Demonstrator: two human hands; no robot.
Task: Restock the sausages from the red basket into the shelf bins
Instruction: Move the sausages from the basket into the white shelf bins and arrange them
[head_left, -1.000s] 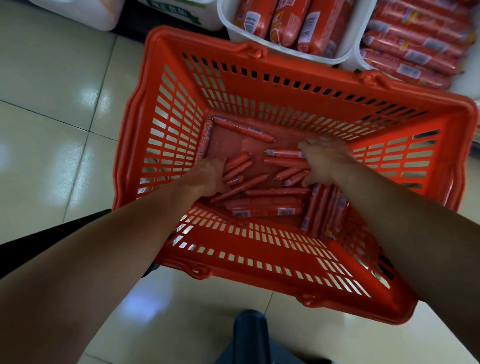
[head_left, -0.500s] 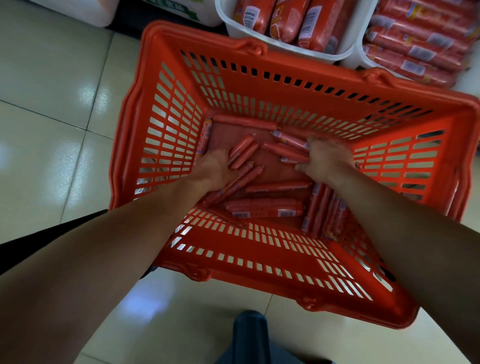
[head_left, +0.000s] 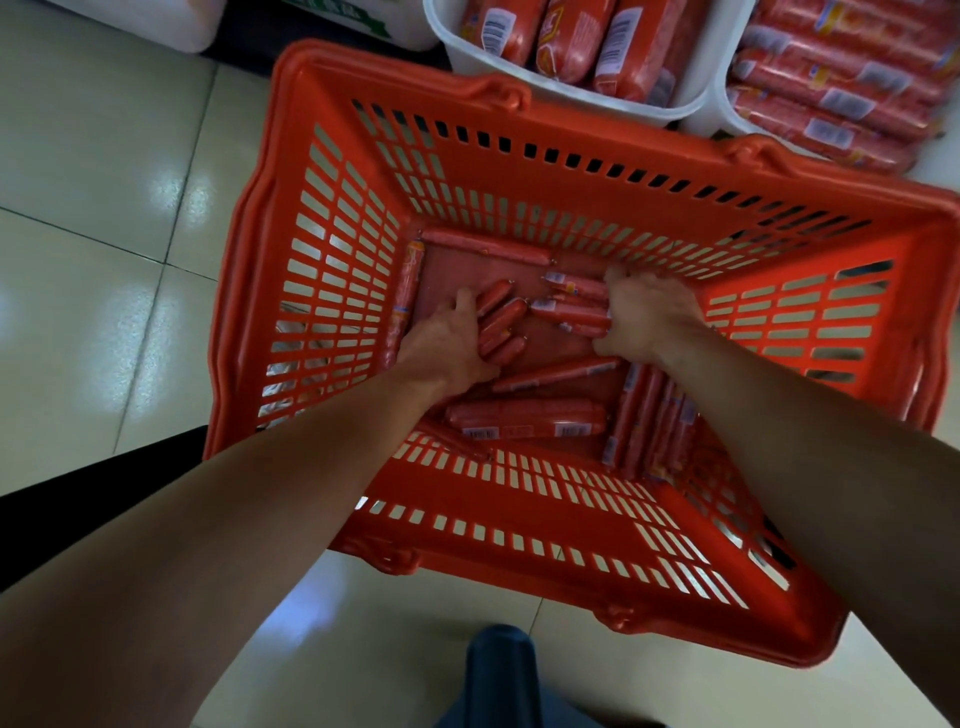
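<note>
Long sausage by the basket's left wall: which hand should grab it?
Left, probably: the left hand lies beside the long sausage, while the right hand is across the red basket, gripping short sausages.

The red basket (head_left: 519, 499) stands open on top, slotted walls rising all round. On its floor a bare patch lies by the far-left corner, while loose sausages (head_left: 524, 418) crowd the near edge and near-right corner. Two white bins (head_left: 587, 101), packed full, stand just past the far rim.
</note>
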